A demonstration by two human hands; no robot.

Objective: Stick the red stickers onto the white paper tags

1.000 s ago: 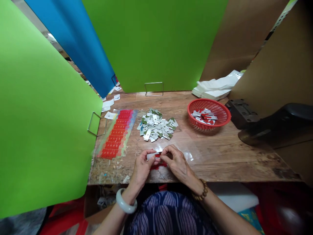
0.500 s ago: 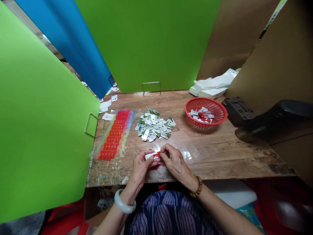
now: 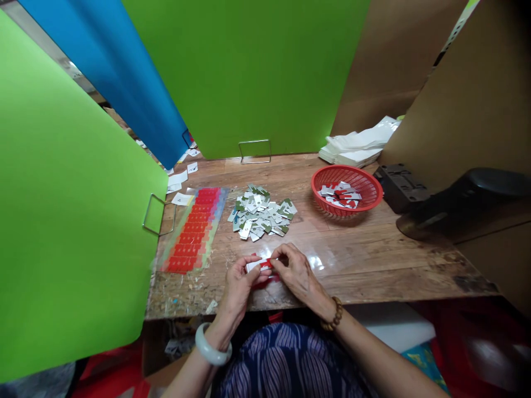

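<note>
Near the front edge of the wooden table (image 3: 373, 260), my left hand (image 3: 237, 287) and my right hand (image 3: 296, 273) meet on a small white card with a red piece (image 3: 259, 264). Both hands pinch it between fingertips, left on the white end, right on the red end. More red shows under my fingers on the table. A heap of small white and green cards (image 3: 260, 213) lies just beyond my hands. A sheet of red stickers (image 3: 193, 229) lies to the left of the heap.
A red basket (image 3: 347, 189) holding several finished cards stands at the right. White bags (image 3: 359, 146) are stacked behind it. A black device (image 3: 456, 202) sits at far right. Green panels (image 3: 74, 210) and a blue panel (image 3: 116, 72) wall in the left and back.
The view has drifted slightly. My hands stay together on the card, fingers shifting only a little.
</note>
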